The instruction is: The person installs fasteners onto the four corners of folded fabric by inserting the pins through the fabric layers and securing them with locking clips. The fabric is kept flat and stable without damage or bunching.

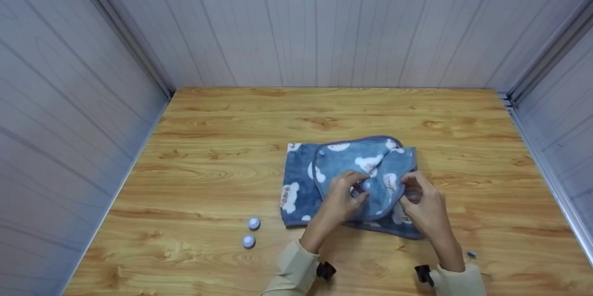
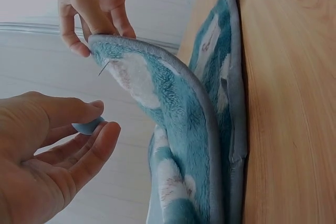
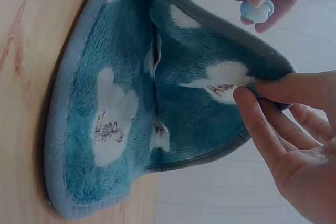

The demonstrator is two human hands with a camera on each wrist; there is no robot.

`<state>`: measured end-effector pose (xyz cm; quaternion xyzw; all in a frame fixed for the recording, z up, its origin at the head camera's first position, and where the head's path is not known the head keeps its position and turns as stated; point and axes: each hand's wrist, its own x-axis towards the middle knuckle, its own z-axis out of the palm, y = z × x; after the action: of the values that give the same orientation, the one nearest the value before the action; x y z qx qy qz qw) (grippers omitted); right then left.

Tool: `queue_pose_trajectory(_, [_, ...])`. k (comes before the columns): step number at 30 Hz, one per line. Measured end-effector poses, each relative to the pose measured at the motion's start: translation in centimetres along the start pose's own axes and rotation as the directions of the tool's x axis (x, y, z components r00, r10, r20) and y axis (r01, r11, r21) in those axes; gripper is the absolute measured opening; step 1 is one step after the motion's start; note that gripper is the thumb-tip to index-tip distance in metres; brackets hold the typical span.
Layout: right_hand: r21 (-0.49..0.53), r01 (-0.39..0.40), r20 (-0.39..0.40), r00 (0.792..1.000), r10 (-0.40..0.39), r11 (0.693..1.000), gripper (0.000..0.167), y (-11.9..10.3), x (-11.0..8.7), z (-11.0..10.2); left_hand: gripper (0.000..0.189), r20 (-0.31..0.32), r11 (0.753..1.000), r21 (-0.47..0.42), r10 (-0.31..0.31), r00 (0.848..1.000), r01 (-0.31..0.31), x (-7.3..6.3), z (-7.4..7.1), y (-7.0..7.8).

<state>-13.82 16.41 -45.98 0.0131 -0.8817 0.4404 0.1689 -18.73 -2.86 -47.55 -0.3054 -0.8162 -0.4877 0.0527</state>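
Observation:
A fluffy blue blanket [image 1: 340, 159] with white bear prints and grey piped edging lies folded on the table. My right hand [image 1: 428, 208] pinches a raised edge of its upper layer between thumb and fingers. From that edge a thin metal pin [image 2: 103, 68] sticks out, close to the right fingertips in the left wrist view. My left hand [image 1: 340, 201] pinches a small round blue cap [image 3: 257, 11] with a pale centre, held apart from the cloth and facing the pin. On the blanket's upper left corner sits a small blue knob [image 1: 321, 153].
Two round blue-and-white caps [image 1: 254, 223] lie on the wooden table [image 1: 208, 148] left of the blanket. A small blue piece [image 1: 471, 255] rests beside the right sleeve. Pale panel walls [image 1: 296, 22] enclose the table at the back and both sides.

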Motion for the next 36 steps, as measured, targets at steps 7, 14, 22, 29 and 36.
queue_pose_trajectory(7, [-0.011, 0.025, 0.002, 1.0, -0.025, 1.0, 0.029, 0.0, 0.2, 0.1, 0.033, 0.005, 1.0, 0.018, 0.009, 1.0, -0.009, 0.3, 0.5, 0.2])
queue_pose_trajectory(14, [-0.009, 0.04, 0.0, 0.999, -0.04, 0.999, 0.03, 0.0, 0.2, 0.3, 0.03, 0.012, 1.0, 0.023, 0.02, 1.0, -0.021, 0.6, 1.0, 0.4])
queue_pose_trajectory(22, [-0.008, 0.047, 0.01, 0.999, -0.047, 0.999, 0.028, -0.1, 0.3, 0.3, 0.031, 0.051, 1.0, 0.028, 0.007, 0.999, -0.008, 0.8, 1.3, 0.6])
queue_pose_trajectory(29, [-0.013, 0.059, 0.016, 0.998, -0.059, 0.998, 0.029, -0.1, 0.4, 0.4, 0.033, 0.079, 0.999, 0.032, -0.01, 0.997, 0.007, 0.9, 1.4, 0.8])
queue_pose_trajectory(36, [-0.028, 0.069, 0.015, 0.998, -0.068, 0.997, 0.028, 0.0, 0.4, 0.4, 0.033, 0.101, 1.0, 0.013, -0.018, 0.995, 0.016, 0.9, 1.5, 0.9])
